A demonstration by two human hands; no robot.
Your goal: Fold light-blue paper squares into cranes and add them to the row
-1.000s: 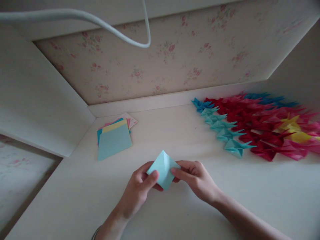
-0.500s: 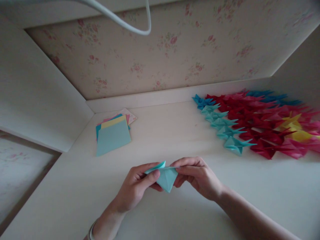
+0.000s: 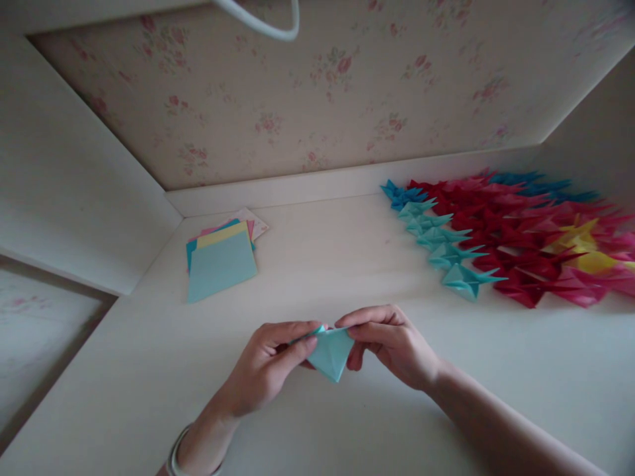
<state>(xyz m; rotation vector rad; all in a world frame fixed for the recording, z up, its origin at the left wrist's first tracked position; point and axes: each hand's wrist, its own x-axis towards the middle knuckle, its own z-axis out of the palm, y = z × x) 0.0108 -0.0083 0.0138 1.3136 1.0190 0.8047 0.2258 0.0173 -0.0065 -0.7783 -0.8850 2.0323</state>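
- While both hands meet over its near part, the white table [image 3: 322, 410] spreads under and all around the grip, with a flowered panel [image 3: 278, 119] rising beyond it.
- Well off to the right of the grip and farther away stand close rows of pointed paper pieces [image 3: 530, 258] in red, pink, blue and yellow, with a light-blue column [image 3: 466, 279] along the side nearest the grip. All of these look finished.
- The right hand [image 3: 409, 350] has its thumb and forefinger pinched nearly together on the upper right corner of the paper, the other fingers curled below.
- The left hand [image 3: 262, 363] closes on the opposite side, its thumb on the near face and fingers along the upper edge and behind; no wide gap shows.
- Farther off and to the left of the grip lies a fanned stack of flat sheets, a pale blue sheet [image 3: 223, 264] on top, none of them folded as far as they show.
- Between the fingertips, raised toward the wearer, is the folded light-blue paper [image 3: 331, 357], its point downward. It seems partway along: several folds look made, while the slim spikes of the pieces in the rows do not show on it. Whether its hidden layers are creased, I cannot tell.
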